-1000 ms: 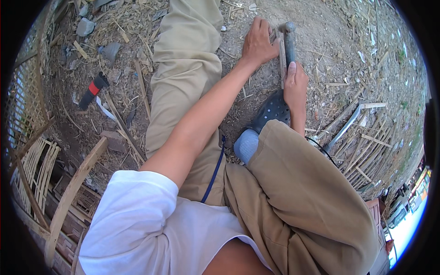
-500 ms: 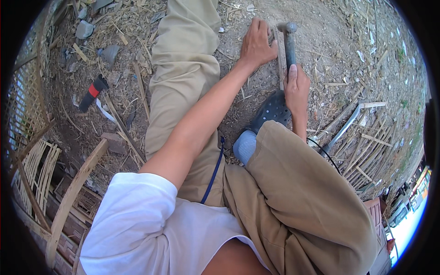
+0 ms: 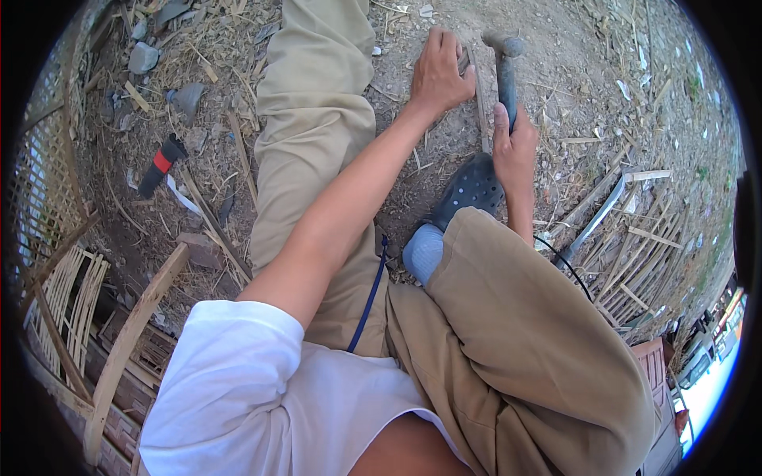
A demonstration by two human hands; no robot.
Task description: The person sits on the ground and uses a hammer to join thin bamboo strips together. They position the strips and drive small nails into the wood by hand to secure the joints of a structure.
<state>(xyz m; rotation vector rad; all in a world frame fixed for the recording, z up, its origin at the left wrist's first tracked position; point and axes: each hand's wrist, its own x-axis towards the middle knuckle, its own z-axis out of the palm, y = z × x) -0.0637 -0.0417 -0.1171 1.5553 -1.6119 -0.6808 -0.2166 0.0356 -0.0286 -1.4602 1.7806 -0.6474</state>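
Observation:
My right hand (image 3: 514, 147) is closed around the handle of a hammer (image 3: 506, 75), its metal head at the far end, held over the ground. Left of it, a narrow wooden strip (image 3: 481, 111) runs from near my left hand down to the toe of my dark clog (image 3: 468, 190). My left hand (image 3: 441, 75) has its fingers curled at the strip's far end. Whatever those fingers pinch is hidden from me. The hammer head stands just right of the strip, apart from it.
Dirt strewn with wood scraps surrounds my legs. To the left lie a black tool handle with a red band (image 3: 162, 165) and a brick (image 3: 202, 248), beside a curved wooden piece (image 3: 135, 341). On the right are a long blade (image 3: 597, 218) and a pile of thin slats (image 3: 647, 254).
The hammer has lifted a little away from the strip, and my right thumb is raised along its handle. My left hand has shifted slightly left, along with the strip.

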